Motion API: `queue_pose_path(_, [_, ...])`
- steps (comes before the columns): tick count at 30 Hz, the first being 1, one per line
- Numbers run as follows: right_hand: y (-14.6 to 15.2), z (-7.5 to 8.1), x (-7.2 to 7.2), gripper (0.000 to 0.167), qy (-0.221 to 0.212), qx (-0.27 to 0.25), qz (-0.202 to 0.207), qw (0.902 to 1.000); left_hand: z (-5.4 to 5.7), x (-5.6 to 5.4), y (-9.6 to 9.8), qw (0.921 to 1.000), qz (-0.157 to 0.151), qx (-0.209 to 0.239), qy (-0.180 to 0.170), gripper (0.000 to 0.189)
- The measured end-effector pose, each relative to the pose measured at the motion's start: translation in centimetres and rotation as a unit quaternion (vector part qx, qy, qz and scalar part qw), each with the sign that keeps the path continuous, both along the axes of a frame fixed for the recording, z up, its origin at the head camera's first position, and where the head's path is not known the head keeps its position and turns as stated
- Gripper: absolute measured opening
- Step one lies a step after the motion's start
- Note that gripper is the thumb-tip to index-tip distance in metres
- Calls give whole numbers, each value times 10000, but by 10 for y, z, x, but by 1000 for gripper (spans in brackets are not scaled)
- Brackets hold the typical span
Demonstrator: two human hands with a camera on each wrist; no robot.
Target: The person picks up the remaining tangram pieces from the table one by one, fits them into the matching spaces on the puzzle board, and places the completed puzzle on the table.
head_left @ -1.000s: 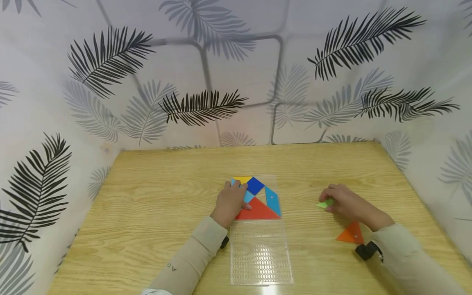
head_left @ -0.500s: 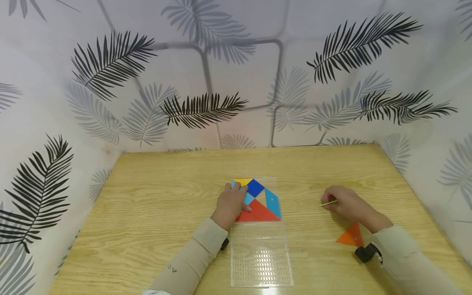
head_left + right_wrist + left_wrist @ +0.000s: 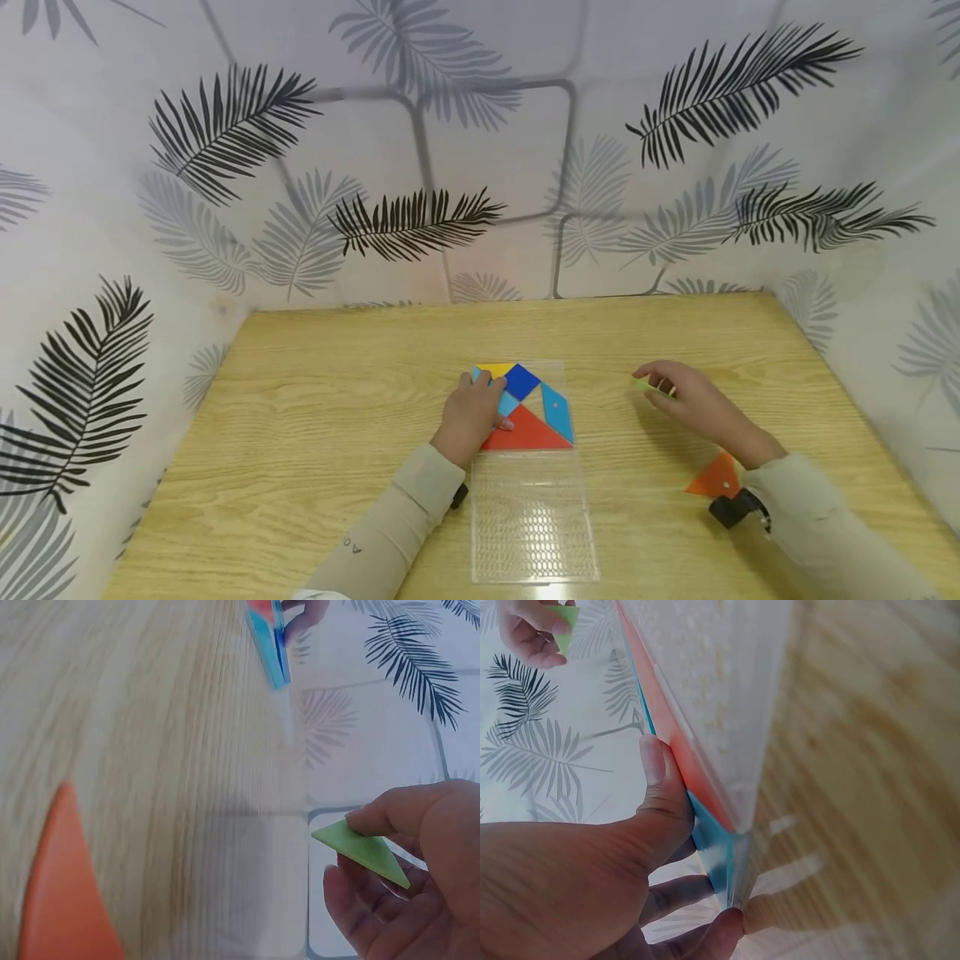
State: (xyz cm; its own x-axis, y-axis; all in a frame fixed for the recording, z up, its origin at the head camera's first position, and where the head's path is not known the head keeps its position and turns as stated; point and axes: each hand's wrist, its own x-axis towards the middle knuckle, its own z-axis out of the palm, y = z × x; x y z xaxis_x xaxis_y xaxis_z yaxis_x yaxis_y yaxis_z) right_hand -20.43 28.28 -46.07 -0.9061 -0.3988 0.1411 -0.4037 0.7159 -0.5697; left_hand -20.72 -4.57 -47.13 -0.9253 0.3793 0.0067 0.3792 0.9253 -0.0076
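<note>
My right hand (image 3: 686, 402) pinches a small light green triangle tangram piece (image 3: 364, 851) above the table, thumb on one face and fingers beneath. My left hand (image 3: 468, 412) rests on the tangram pieces in a clear plastic tray, its thumb over the large red triangle (image 3: 528, 431) and its fingers spread toward the tray's left edge. Beside it lie a dark blue square (image 3: 522, 382), a yellow piece (image 3: 497, 368), light blue pieces (image 3: 508, 403) partly hidden by the hand, and a blue parallelogram (image 3: 557, 413) at the right edge.
An orange triangle (image 3: 716, 477) lies on the wooden table (image 3: 337, 400) near my right wrist. The tray's near half (image 3: 532, 517) is a textured clear panel. Leaf-patterned cloth (image 3: 495, 150) hangs behind the table and along its sides.
My right hand has moved slightly up and left with the green triangle, turning it between the fingers. The left hand stays on the pieces.
</note>
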Motion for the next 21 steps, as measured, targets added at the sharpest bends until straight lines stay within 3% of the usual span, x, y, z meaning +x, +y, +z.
queue_pose_path(5, [-12, -9, -3, 25, -469, -513, 16, 9976, -1, -1, 1, 10000, -15, -2, 7, 58])
queue_pose_path(11, [-38, -11, -5, 14, -737, -1109, -119, 9910, 1, 1, 1, 10000, 25, -77, 11, 57])
queue_pose_path(21, [-88, -15, -18, 23, -1273, -1914, -363, 9726, 4, 0, 1, 9996, 101, -80, -249, 63])
